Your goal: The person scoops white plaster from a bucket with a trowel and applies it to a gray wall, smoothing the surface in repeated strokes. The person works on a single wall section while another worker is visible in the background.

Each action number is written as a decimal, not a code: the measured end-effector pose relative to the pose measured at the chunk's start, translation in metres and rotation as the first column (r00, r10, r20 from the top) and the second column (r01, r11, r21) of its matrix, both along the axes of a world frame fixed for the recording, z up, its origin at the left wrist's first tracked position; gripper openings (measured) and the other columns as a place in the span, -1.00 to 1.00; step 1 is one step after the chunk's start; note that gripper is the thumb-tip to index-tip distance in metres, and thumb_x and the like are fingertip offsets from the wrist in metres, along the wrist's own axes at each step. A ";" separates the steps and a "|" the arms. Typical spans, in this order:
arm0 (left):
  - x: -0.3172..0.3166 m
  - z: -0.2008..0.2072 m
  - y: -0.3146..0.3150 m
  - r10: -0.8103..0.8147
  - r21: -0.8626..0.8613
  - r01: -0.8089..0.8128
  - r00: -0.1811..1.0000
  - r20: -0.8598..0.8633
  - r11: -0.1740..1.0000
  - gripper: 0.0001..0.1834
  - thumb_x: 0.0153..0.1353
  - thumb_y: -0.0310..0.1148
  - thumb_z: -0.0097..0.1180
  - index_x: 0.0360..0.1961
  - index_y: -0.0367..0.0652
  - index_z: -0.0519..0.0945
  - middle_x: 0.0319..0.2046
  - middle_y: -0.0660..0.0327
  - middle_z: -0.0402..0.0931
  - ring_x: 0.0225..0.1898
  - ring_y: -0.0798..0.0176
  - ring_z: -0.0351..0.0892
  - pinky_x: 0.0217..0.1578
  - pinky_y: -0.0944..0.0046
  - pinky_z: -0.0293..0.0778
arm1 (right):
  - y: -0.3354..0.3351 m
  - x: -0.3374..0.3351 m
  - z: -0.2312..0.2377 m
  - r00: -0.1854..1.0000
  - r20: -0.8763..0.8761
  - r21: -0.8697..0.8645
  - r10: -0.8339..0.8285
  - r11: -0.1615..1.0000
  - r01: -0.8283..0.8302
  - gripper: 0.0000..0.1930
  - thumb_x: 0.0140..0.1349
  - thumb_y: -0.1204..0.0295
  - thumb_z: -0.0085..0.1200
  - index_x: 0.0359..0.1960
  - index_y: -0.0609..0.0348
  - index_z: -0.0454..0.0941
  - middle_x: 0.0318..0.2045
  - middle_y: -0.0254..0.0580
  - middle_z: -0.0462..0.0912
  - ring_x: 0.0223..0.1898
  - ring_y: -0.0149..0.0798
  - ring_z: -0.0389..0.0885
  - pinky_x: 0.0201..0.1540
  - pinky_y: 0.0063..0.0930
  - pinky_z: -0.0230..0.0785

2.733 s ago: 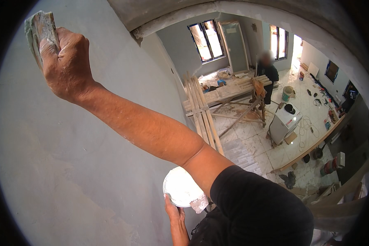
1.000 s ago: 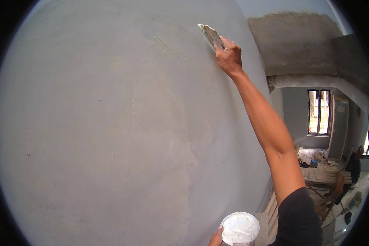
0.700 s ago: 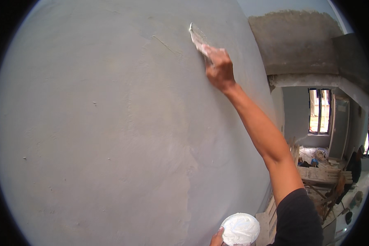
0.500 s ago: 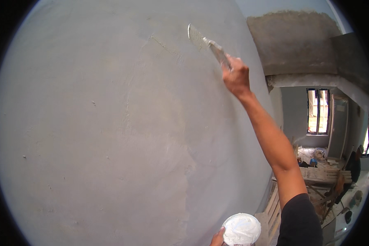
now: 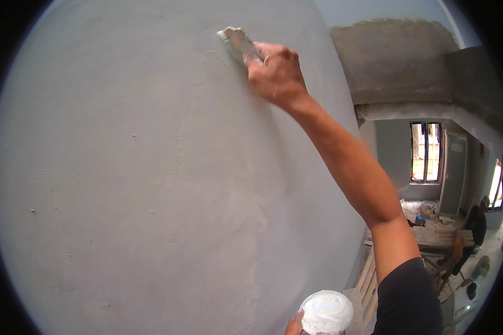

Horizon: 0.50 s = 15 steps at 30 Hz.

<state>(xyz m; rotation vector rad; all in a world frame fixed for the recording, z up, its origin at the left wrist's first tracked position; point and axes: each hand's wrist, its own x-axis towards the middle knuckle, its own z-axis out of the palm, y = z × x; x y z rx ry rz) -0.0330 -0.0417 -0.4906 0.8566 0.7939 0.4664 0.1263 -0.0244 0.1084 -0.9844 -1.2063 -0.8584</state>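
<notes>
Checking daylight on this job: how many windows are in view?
2: one barred window on the far wall, another at the right rim, partly cut off; more may be hidden.

R hand (image 5: pixel 278 74) raised, fist closed; L hand (image 5: pixel 294 326) low, gripping.

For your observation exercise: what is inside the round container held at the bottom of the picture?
The container is heaped with white putty. The left hand holds it from below; its walls and depth are hidden.

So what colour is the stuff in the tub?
White putty, seen in the head view.
</notes>
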 end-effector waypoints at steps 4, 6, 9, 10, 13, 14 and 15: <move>-0.006 0.000 0.001 -0.008 0.009 0.008 1.000 0.001 1.000 -0.50 0.35 -0.10 -0.15 0.19 -0.19 0.29 0.05 0.00 0.43 0.01 0.15 0.48 -0.01 0.21 0.43 | 0.005 0.029 -0.026 0.998 -0.064 0.049 -0.011 0.999 0.014 -0.81 0.18 0.41 -0.02 -0.50 0.23 0.57 -0.64 -0.09 0.58 -0.53 -0.16 0.61 -0.34 -0.28 0.47; -0.002 0.002 0.001 -0.025 0.013 0.025 1.000 0.005 1.000 -0.50 0.35 -0.09 -0.15 0.19 -0.20 0.30 0.04 0.00 0.44 0.00 0.16 0.48 -0.02 0.21 0.43 | 0.013 0.077 -0.023 0.953 -0.292 0.030 -0.077 0.995 0.090 -0.78 0.18 0.37 -0.03 -0.47 0.27 0.57 -0.56 -0.04 0.62 -0.44 -0.05 0.63 -0.26 -0.23 0.46; -0.001 0.002 0.001 -0.040 0.012 0.040 0.999 0.006 0.999 -0.50 0.36 -0.09 -0.15 0.18 -0.21 0.30 0.03 0.01 0.44 -0.01 0.16 0.49 -0.03 0.22 0.44 | 0.039 0.137 -0.019 0.871 -0.480 -0.051 -0.108 0.994 0.095 -0.70 0.18 0.27 -0.04 -0.38 0.28 0.60 -0.43 0.06 0.64 -0.26 0.02 0.63 -0.12 -0.19 0.41; -0.002 0.003 0.001 -0.034 0.010 0.034 0.999 0.007 0.999 -0.49 0.36 -0.09 -0.16 0.18 -0.22 0.30 0.03 0.01 0.45 -0.02 0.17 0.50 -0.04 0.22 0.44 | 0.045 0.138 -0.017 0.844 -0.535 -0.050 -0.049 0.998 0.026 -0.69 0.18 0.25 -0.03 -0.36 0.28 0.60 -0.40 0.07 0.64 -0.22 0.03 0.62 -0.09 -0.18 0.40; -0.002 0.005 0.001 -0.028 0.009 0.028 1.000 0.007 1.000 -0.49 0.36 -0.09 -0.16 0.17 -0.23 0.31 0.02 0.01 0.46 -0.03 0.17 0.50 -0.05 0.22 0.45 | 0.056 0.137 0.000 0.824 -0.566 -0.065 -0.020 0.998 -0.021 -0.67 0.13 0.25 -0.03 -0.31 0.28 0.62 -0.34 0.07 0.65 -0.20 -0.01 0.62 -0.08 -0.21 0.39; -0.002 0.005 0.002 -0.029 0.006 0.028 1.000 0.008 1.000 -0.49 0.36 -0.09 -0.16 0.17 -0.24 0.31 0.01 0.01 0.46 -0.03 0.18 0.51 -0.06 0.22 0.46 | 0.055 0.130 0.011 0.837 -0.545 -0.083 -0.037 0.997 -0.009 -0.68 0.07 0.28 -0.02 -0.32 0.30 0.62 -0.36 0.04 0.66 -0.24 -0.07 0.63 -0.11 -0.24 0.40; -0.002 0.005 0.003 -0.030 0.007 0.030 1.000 0.006 1.000 -0.49 0.36 -0.09 -0.16 0.16 -0.24 0.31 0.01 0.02 0.46 -0.04 0.18 0.51 -0.06 0.22 0.46 | 0.055 0.124 0.022 0.850 -0.524 -0.099 -0.057 0.995 0.005 -0.69 0.01 0.31 -0.01 -0.33 0.31 0.62 -0.38 0.02 0.66 -0.27 -0.12 0.64 -0.14 -0.26 0.41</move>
